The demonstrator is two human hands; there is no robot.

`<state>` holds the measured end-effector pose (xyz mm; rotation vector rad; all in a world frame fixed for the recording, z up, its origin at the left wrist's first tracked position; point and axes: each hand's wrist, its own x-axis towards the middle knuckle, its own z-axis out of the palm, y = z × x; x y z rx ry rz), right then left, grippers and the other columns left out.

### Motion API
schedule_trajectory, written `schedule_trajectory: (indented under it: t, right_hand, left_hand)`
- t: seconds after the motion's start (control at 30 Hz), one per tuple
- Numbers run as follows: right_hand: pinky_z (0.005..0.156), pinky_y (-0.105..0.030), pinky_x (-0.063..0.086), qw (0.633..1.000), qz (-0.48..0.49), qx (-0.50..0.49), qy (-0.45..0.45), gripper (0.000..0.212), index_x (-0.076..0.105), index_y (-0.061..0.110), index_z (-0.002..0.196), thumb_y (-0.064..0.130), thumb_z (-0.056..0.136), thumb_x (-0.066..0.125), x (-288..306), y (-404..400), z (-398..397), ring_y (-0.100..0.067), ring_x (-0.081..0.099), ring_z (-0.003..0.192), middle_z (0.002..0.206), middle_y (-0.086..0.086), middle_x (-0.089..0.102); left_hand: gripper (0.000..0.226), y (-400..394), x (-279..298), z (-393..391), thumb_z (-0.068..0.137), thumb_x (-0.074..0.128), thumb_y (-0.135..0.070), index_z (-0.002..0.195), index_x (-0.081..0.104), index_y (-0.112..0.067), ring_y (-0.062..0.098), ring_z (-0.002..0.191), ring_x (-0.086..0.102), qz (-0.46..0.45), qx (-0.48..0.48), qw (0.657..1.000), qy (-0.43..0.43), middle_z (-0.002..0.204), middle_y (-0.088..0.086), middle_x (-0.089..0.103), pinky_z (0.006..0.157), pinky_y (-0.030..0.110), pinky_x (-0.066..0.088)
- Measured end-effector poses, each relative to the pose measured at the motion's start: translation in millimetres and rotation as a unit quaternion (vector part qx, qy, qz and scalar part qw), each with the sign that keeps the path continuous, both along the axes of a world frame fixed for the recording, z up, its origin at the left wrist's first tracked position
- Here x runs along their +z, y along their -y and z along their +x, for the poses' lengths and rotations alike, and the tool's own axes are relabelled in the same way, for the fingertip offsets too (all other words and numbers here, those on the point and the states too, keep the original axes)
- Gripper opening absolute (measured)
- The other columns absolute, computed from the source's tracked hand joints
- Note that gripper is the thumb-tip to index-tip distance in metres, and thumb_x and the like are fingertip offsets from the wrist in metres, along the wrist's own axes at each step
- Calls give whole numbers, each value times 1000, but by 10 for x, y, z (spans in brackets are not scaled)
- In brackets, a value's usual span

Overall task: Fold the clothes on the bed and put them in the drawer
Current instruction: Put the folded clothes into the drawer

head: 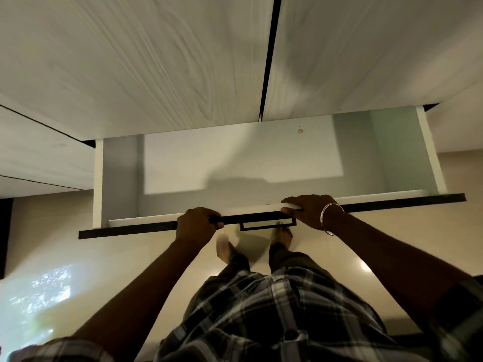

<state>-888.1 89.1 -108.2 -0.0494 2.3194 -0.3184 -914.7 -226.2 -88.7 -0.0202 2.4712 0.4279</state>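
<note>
Now I see both hands on the open drawer (248,163): left hand (197,226) and right hand (308,209) each grip its front edge.

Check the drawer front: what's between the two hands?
Head view: between the left hand and the right hand run the dark top edge of the drawer front and its black handle, which neither hand holds.

My left grip (196,223) and right grip (309,210) both clutch the dark front edge of the open drawer (235,163), beside its handle (266,225).
</note>
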Motion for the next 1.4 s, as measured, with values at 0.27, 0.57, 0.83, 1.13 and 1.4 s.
schedule_trajectory:
  t: [0.27,0.57,0.83,1.13,1.4]
  right_hand:
    - [110,-40,35,999,2,-12,50,67,38,43,146,75,89,24,0,66,417,-20,45,135,150,8,45]
    - [111,-40,33,997,-15,-8,73,89,38,43,145,86,72,12,-51,85,735,-18,44,134,151,11,44]
    - [114,-42,30,993,-22,48,107,64,30,40,150,69,94,33,-139,76,1027,-19,37,140,157,8,34]
    - [110,-42,33,997,-23,14,78,69,36,40,147,77,90,24,-104,89,1178,-19,44,135,152,8,41]
    - [104,-38,42,995,66,-22,-67,75,53,31,137,80,87,27,-23,242,1358,-18,56,121,136,7,59]
  left_hand:
    - [25,154,-74,448,87,71,-40,111,74,-34,15,103,65,26,-25,999,0,110,-8,72,91,32,48]
    - [26,133,-61,806,83,75,-40,108,75,-32,16,103,65,1,16,1000,18,107,-7,73,103,44,44]
    - [21,23,2,1228,91,69,-31,111,73,-27,21,105,62,-30,30,999,27,107,-3,69,110,51,35]
    - [21,50,24,1285,90,68,-33,109,72,-27,23,103,62,-30,-12,999,29,104,-2,66,97,46,46]
    - [31,38,20,930,90,62,-48,98,74,-21,22,97,64,-8,-133,989,66,100,0,71,78,27,45]
